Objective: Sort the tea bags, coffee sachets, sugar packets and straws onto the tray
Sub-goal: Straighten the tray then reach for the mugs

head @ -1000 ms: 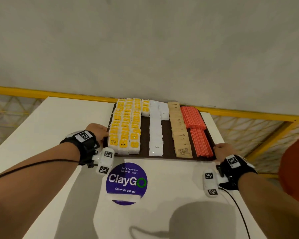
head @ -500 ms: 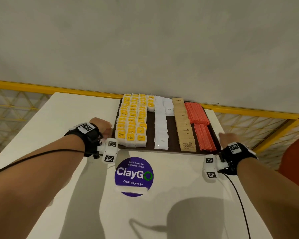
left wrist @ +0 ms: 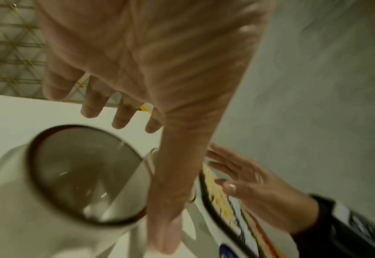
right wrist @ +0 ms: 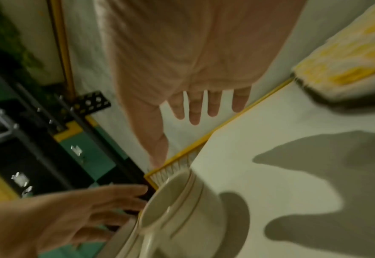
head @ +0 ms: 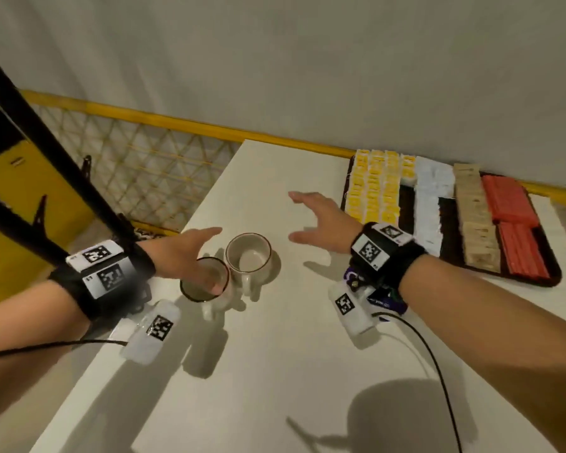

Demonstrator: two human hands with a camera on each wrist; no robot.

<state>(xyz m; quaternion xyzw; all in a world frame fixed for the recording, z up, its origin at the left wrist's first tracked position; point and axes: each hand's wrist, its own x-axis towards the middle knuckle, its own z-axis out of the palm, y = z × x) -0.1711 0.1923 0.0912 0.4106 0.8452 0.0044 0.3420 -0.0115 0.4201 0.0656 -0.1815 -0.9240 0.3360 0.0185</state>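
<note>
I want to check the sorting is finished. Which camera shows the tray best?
The head view: the whole tray shows, with yellow, white, tan and red rows in columns. The left wrist view shows only a blurred edge strip of it beyond the right hand; the right wrist view catches just one blurred corner.

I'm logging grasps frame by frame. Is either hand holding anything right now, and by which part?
Nothing is held. The left hand hovers open over the two mugs, and the right hand is spread open above the table.
</note>
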